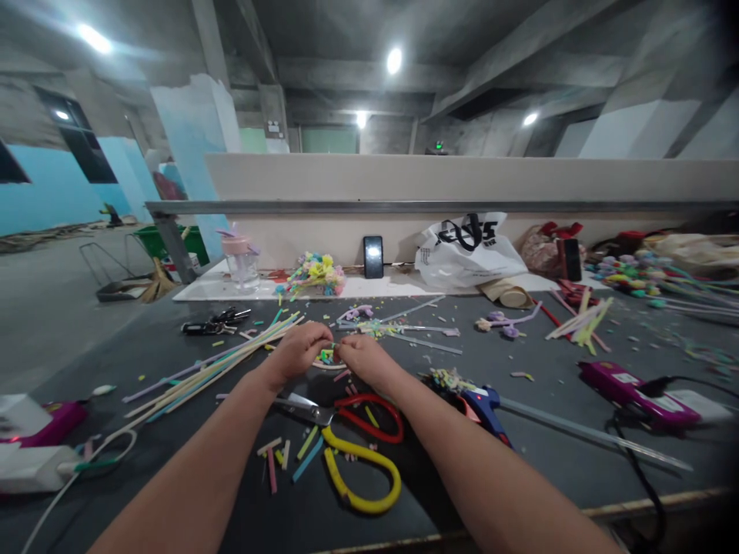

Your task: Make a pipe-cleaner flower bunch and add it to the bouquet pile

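Observation:
My left hand (300, 350) and my right hand (365, 358) meet over the middle of the dark table (519, 454). Both are closed in a pinch on a small bundle of coloured stick pieces (326, 355) held between their fingertips. Just in front of my wrists lie scissors with red and yellow handles (353, 442). A long bundle of pale sticks (219, 365) stretches away to the left of my left hand. Short cut pieces (289, 454) are scattered by the scissors.
A blue glue gun (485, 408) lies right of my right arm, a purple glue gun (629, 388) farther right, another at the far left (55, 419). At the back stand a phone (373, 257), a white bag (465, 250), a clear cup (241, 261) and finished coloured flowers (315, 273).

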{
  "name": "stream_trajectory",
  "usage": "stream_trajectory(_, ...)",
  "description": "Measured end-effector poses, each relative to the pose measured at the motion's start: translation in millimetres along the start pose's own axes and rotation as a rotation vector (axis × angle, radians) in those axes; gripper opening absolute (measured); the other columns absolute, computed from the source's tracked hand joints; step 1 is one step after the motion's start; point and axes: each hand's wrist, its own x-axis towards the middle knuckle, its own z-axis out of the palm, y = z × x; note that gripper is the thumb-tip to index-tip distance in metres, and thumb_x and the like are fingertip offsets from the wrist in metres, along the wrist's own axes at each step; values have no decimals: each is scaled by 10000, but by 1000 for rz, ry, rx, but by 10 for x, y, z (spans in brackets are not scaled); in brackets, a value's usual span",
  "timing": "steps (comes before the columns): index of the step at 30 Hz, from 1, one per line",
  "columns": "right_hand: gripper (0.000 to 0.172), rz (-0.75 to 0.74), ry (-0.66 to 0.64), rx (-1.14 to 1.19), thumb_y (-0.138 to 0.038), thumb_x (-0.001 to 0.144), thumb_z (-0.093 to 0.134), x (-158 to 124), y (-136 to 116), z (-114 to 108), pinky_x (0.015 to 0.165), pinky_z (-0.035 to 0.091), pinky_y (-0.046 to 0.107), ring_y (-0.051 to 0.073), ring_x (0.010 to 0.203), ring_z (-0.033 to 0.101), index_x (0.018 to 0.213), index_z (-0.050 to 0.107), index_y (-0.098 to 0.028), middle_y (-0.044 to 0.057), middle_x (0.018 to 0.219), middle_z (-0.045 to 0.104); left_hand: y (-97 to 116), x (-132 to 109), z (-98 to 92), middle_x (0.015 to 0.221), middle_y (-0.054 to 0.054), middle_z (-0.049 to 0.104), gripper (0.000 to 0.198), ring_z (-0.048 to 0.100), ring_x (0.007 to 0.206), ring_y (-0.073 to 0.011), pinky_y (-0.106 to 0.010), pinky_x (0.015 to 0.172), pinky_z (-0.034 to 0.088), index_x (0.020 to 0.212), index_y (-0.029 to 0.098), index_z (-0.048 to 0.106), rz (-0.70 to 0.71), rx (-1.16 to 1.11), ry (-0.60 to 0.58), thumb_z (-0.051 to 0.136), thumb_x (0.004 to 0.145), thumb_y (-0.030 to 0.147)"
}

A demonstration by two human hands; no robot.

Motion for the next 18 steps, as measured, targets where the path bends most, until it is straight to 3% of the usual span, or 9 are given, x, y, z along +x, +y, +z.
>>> stream_trajectory(3,200,-18,16,-19,-200,665,505,-5,-12,-3,352,113,196,39,326,235,472,511,-147,-91,313,316,-35,2,33,628,0,548,89,486,636,-142,-254,625,367,660,185,579,-43,-91,-13,522,717,224)
stream_trajectory(8,243,-44,-46,42,-355,774,408,-37,-36,-11,331,176,193,60,300,186,646,515,-179,-104,322,283,-69,24,93,606,5,562,180,501,546,-109,-234,555,407,787,149,549,-151,-322,-27,458,775,304)
stream_trajectory(14,321,-54,-127,44,-469,770,437,-75,-55,-45,341,164,183,53,342,168,716,537,-169,-103,397,253,-90,24,137,559,25,539,216,459,484,-81,-207,494,380,659,150,513,-244,-479,-13,519,742,350)
stream_trajectory(18,338,-80,-98,-23,-491,767,447,-76,-61,-66,367,172,191,57,367,209,726,536,-167,-90,440,292,-85,20,138,513,50,487,188,420,456,-72,-192,459,348,654,149,524,-291,-517,22,556,717,323)
